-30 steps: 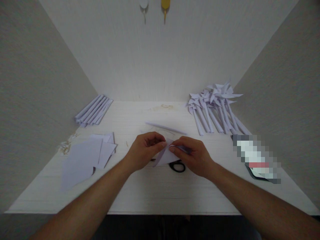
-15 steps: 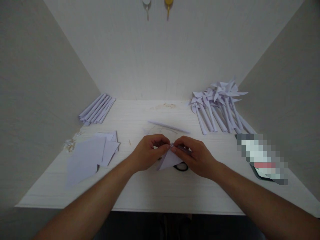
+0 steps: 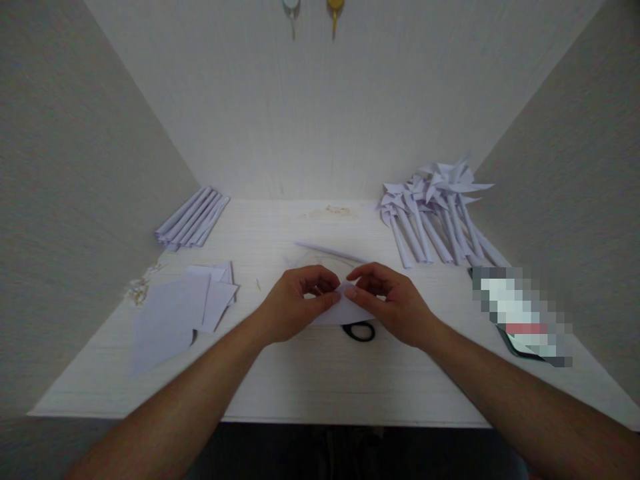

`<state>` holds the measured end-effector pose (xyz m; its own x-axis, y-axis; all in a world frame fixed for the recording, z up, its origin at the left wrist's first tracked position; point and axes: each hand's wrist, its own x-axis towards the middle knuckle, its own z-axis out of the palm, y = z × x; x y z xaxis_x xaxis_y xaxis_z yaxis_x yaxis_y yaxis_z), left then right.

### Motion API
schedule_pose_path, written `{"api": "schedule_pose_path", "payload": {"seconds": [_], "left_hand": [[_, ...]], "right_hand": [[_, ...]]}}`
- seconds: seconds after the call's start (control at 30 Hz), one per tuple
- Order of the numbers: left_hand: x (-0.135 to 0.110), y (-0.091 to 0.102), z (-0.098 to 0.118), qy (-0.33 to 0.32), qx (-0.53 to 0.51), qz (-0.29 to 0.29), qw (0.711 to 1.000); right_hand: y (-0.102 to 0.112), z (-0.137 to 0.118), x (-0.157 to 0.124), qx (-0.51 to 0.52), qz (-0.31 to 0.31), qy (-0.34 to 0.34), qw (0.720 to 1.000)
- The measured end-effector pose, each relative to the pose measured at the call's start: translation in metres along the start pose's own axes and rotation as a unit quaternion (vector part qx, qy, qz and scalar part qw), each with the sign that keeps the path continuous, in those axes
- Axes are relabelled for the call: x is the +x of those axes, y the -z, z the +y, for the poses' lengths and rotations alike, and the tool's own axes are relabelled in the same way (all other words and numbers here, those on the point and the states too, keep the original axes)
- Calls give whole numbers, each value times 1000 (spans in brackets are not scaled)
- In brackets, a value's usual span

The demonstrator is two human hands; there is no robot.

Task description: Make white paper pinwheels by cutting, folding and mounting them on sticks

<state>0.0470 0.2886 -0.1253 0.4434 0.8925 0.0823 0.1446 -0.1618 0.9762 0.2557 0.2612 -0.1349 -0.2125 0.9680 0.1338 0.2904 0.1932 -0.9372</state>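
Note:
A small white piece of paper (image 3: 336,315) is held between my two hands, low over the middle of the table. My left hand (image 3: 300,300) pinches its left side near the top corner, thumb towards me. On the other side, my right hand (image 3: 393,300) has its thumb on the paper, with the index finger curved over and lifted a little from the corner. Under the paper lie scissors, of which one black handle loop (image 3: 361,332) shows; the blades are hidden. Just behind my hands rests a rolled paper stick (image 3: 327,250).
Paper pinwheels on sticks (image 3: 435,213) are heaped at the back right, a phone with a blurred screen (image 3: 520,313) in front of them. Rolled paper sticks (image 3: 193,219) lie back left. Nearer are white paper sheets (image 3: 167,320) and small scraps (image 3: 137,291). Walls enclose three sides.
The paper has turned from a steep folded triangle to a flatter, wider position. My right index finger has lifted off the corner, and more of the scissors handle shows.

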Motion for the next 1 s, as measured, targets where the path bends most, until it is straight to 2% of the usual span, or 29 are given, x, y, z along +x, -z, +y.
{"api": "schedule_pose_path", "payload": {"seconds": [0.1, 0.23, 0.5, 1.0], "left_hand": [[0, 1, -3, -2, -4, 14, 1000], [0, 1, -4, 19, -4, 17, 1000], [-1, -2, 2, 39, 1, 19, 999], [-1, -1, 0, 23, 16, 1, 1000]], "right_hand": [[2, -2, 1, -20, -14, -16, 1000], [2, -3, 0, -48, -2, -9, 999], [2, -2, -1, -53, -6, -6, 999], [3, -5, -1, -66, -22, 17, 997]]}}
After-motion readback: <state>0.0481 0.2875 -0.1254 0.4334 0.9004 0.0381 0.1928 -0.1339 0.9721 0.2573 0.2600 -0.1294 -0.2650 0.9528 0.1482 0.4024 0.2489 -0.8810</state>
